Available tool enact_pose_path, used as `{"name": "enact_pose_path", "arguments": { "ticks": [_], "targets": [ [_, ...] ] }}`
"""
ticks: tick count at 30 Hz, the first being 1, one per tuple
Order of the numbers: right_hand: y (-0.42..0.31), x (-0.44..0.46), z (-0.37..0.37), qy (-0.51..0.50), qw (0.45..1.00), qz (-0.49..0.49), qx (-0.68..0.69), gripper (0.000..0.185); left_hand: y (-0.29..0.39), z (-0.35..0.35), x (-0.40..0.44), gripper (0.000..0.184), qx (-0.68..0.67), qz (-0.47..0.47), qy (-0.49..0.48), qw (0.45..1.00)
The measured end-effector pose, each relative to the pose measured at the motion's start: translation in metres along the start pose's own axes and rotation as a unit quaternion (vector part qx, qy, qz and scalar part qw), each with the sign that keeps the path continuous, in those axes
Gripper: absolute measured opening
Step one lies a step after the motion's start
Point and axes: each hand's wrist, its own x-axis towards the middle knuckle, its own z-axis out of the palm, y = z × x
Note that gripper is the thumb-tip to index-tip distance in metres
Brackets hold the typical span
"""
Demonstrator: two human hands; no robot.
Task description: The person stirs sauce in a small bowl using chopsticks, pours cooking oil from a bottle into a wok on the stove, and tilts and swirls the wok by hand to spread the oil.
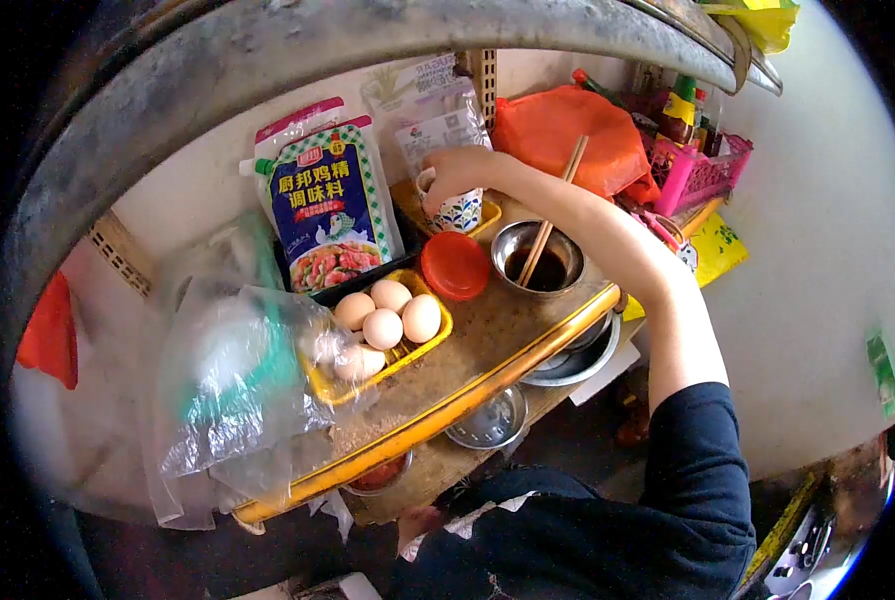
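Observation:
My right hand (459,172) reaches across the shelf and curls over the rim of a white cup with a blue and yellow pattern (459,212); some fingers are hidden. In front of the cup lies a round red lid (455,266). To its right, a metal bowl (508,243) holds dark liquid, with a pair of chopsticks (551,228) leaning in it. Low in the view, close to my dark clothing, part of my left hand (419,524) shows. Its fingers are too hidden to read.
Several eggs (382,328) sit in a yellow tray (441,334), partly under a clear plastic bag (217,420). Behind stand a seasoning pouch (329,200), a red bag (572,135) and a pink basket (702,172) of bottles. A metal rail (297,80) crosses overhead; metal bowls (491,418) sit below.

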Motion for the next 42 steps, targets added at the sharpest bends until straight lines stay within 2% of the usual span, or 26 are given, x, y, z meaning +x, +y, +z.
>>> {"name": "enact_pose_path", "arguments": {
  "ticks": [1, 2, 3, 6, 9, 11, 13, 14, 16, 17, 19, 20, 22, 23, 24, 25, 27, 29, 31, 32, 34, 35, 37, 39, 41, 42],
  "targets": [
    [0.002, 0.003, -0.004, -0.004, 1.0, -0.004, 0.027, 0.065, 0.002, -0.006, -0.007, 0.018, -0.336, -0.06, 0.032, 0.939],
    [0.0, 0.003, -0.011, -0.008, 0.998, -0.008, 0.054, 0.067, 0.001, -0.008, -0.01, 0.021, -0.631, -0.113, 0.06, 0.765],
    [-0.001, 0.002, -0.018, -0.008, 0.998, -0.006, 0.054, 0.067, 0.0, -0.006, -0.009, 0.021, -0.631, -0.112, 0.058, 0.766],
    [0.001, 0.009, -0.033, -0.046, 0.997, -0.01, 0.054, 0.077, 0.0, -0.018, -0.008, 0.024, -0.535, -0.07, 0.124, 0.833],
    [-0.01, -0.008, -0.05, -0.033, 0.998, -0.013, 0.057, 0.079, 0.05, -0.122, -0.005, 0.025, -0.491, -0.065, 0.085, 0.865],
    [-0.016, -0.016, -0.056, -0.021, 0.999, -0.008, 0.04, 0.081, 0.083, -0.178, 0.001, 0.029, -0.642, -0.054, 0.024, 0.765],
    [-0.031, -0.042, -0.072, 0.008, 0.998, -0.048, 0.05, 0.08, 0.112, -0.226, 0.01, 0.029, -0.645, 0.045, 0.014, 0.762],
    [-0.037, -0.054, -0.078, 0.018, 0.997, -0.059, 0.053, 0.08, 0.125, -0.245, 0.016, 0.029, -0.644, 0.047, 0.01, 0.763],
    [-0.044, -0.076, -0.084, 0.025, 0.994, -0.082, 0.074, 0.076, 0.147, -0.279, 0.031, 0.039, -0.694, 0.137, -0.048, 0.705],
    [-0.05, -0.09, -0.087, 0.027, 0.994, -0.074, 0.075, 0.076, 0.158, -0.293, 0.037, 0.039, -0.692, 0.139, -0.056, 0.706],
    [-0.063, -0.122, -0.093, 0.022, 0.996, -0.069, 0.06, 0.071, 0.18, -0.318, 0.05, 0.055, -0.726, 0.245, -0.065, 0.639],
    [-0.067, -0.136, -0.092, 0.012, 0.997, -0.061, 0.05, 0.069, 0.191, -0.328, 0.055, 0.055, -0.725, 0.247, -0.08, 0.638],
    [-0.078, -0.173, -0.091, 0.006, 0.996, -0.061, 0.066, 0.065, 0.212, -0.345, 0.061, 0.08, -0.789, 0.249, -0.112, 0.551],
    [-0.073, -0.19, -0.08, 0.067, 0.991, -0.097, 0.055, 0.058, 0.222, -0.352, 0.061, 0.08, -0.786, 0.248, -0.13, 0.551],
    [-0.075, -0.212, -0.075, 0.056, 0.992, -0.086, 0.074, 0.055, 0.232, -0.359, 0.061, 0.082, -0.817, 0.233, -0.136, 0.509],
    [-0.079, -0.233, -0.07, 0.046, 0.992, -0.073, 0.092, 0.053, 0.242, -0.361, 0.062, 0.083, -0.846, 0.215, -0.143, 0.467],
    [-0.086, -0.276, -0.059, 0.022, 0.999, -0.021, 0.033, 0.051, 0.256, -0.355, 0.067, 0.082, -0.843, 0.221, -0.197, 0.45],
    [-0.084, -0.319, -0.026, 0.097, 0.994, -0.005, 0.044, 0.049, 0.273, -0.345, 0.071, 0.076, -0.905, 0.1, -0.173, 0.376],
    [-0.094, -0.365, -0.001, 0.141, 0.987, 0.055, 0.044, 0.05, 0.294, -0.325, 0.075, 0.069, -0.878, 0.125, -0.199, 0.416],
    [-0.098, -0.386, 0.009, 0.133, 0.986, 0.09, 0.039, 0.051, 0.309, -0.315, 0.074, 0.063, -0.822, 0.21, -0.179, 0.498],
    [-0.099, -0.429, 0.026, 0.123, 0.977, 0.172, 0.023, 0.055, 0.33, -0.276, 0.074, 0.052, -0.798, 0.241, -0.223, 0.506],
    [-0.103, -0.45, 0.037, 0.119, 0.969, 0.216, 0.019, 0.057, 0.348, -0.268, 0.064, 0.05, -0.834, 0.153, -0.344, 0.404],
    [-0.113, -0.501, 0.048, 0.139, 0.946, 0.293, 0.007, 0.059, 0.368, -0.236, 0.055, 0.049, -0.82, 0.045, -0.452, 0.348],
    [-0.116, -0.555, 0.066, 0.133, 0.918, 0.374, -0.004, 0.058, 0.409, -0.202, 0.034, 0.05, -0.788, -0.011, -0.479, 0.386],
    [-0.127, -0.604, 0.087, 0.147, 0.885, 0.44, -0.028, 0.054, 0.433, -0.158, 0.018, 0.05, -0.756, -0.018, -0.561, 0.337],
    [-0.133, -0.631, 0.089, 0.15, 0.869, 0.472, -0.025, 0.054, 0.45, -0.146, 0.003, 0.05, -0.735, -0.022, -0.585, 0.342]
  ]
}}
